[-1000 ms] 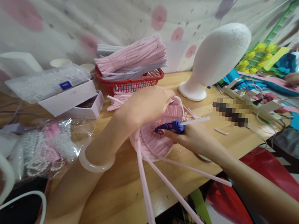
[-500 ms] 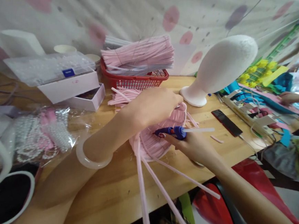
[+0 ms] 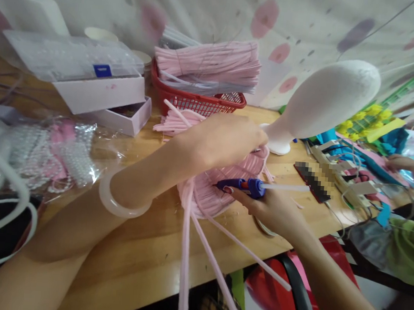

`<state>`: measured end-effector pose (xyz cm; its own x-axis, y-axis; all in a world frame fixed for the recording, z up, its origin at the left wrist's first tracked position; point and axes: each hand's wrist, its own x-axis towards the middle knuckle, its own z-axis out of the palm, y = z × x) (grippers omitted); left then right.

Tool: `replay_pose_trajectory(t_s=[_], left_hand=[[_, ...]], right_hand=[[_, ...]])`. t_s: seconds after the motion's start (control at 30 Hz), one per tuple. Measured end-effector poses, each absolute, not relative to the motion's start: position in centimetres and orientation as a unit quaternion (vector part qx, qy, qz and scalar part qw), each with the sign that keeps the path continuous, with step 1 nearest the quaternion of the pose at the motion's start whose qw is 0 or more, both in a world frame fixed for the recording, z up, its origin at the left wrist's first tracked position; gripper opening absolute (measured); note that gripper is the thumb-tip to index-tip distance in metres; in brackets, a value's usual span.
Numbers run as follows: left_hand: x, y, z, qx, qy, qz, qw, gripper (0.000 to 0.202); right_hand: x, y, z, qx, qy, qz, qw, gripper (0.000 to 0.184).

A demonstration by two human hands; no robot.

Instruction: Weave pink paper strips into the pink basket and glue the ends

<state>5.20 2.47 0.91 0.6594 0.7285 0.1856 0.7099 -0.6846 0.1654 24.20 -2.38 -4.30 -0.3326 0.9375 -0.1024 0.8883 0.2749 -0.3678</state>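
Observation:
A bowl-like piece of pink pipe cleaners (image 3: 209,196) lies on the wooden table, with several long pink strands (image 3: 186,253) trailing from it over the front edge. My left hand (image 3: 239,133) reaches across it and is closed on its far right rim; the fingertips are mostly hidden. A pale bangle (image 3: 108,200) circles the left forearm. In my right hand (image 3: 276,210) is a blue glue gun (image 3: 240,185), its nozzle pointing left into the hollow of the pink piece. A translucent glue stick (image 3: 288,187) juts from its rear.
Behind stands a red basket (image 3: 200,102) heaped with pink pipe cleaners (image 3: 207,62). A white foam head form (image 3: 333,100) is at back right, near a power strip (image 3: 331,169). Boxes (image 3: 100,94) and bagged beads (image 3: 56,157) sit left. Another person's hand (image 3: 403,163) is at far right.
The camera view has shifted slightly, so the basket and head form appear farther right. Both hands keep their holds, and the glue gun stays over the pink piece.

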Motion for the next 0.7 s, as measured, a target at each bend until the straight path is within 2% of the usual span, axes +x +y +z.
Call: replay_pose_trajectory(t_s=[0.13,0.27,0.7], left_hand=[[5.2,2.1,1.0,0.904,0.404,0.121,0.064,0.035],[5.1,2.3,0.1,0.901,0.382,0.187,0.086,0.035],[5.3,2.8,-0.7,0.867,0.420,0.221,0.152,0.024]], right_hand=[[24.2,-2.3,-4.2,-0.600,-0.772,0.205,0.043,0.042],[24.2,-2.2,-4.4,-0.630,-0.743,0.222,0.027,0.049],[24.6,-2.3,-4.4,-0.603,-0.766,0.217,0.051,0.039]])
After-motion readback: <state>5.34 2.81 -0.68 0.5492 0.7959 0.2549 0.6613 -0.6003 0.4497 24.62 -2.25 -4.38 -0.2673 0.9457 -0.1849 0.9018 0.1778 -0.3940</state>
